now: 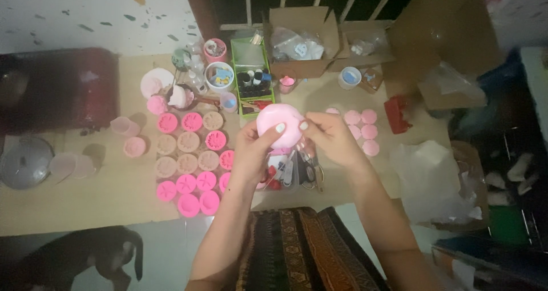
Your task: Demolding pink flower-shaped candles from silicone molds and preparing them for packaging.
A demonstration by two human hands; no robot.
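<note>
Both hands are raised over the middle of the cardboard-covered surface point(85, 205), holding 1 round pink mould point(278, 126) between them. The left hand point(251, 154) is closed around its lower left rim, thumb pressed on the face; the right hand point(331, 138) pinches the right edge with thumb and fingertips. The mould looks light, thick-walled and soft, probably rubbery, so it likely flexes under thumb pressure and grips well rather than slipping. The rim seems the best place to hold it, leaving the centre free to bend. Below the hands lies a clear bag of small tools point(297, 171). Near the left edge sit rows of similar pink and tan moulds point(191, 162); small pink discs point(362, 128) lie to the right.
</note>
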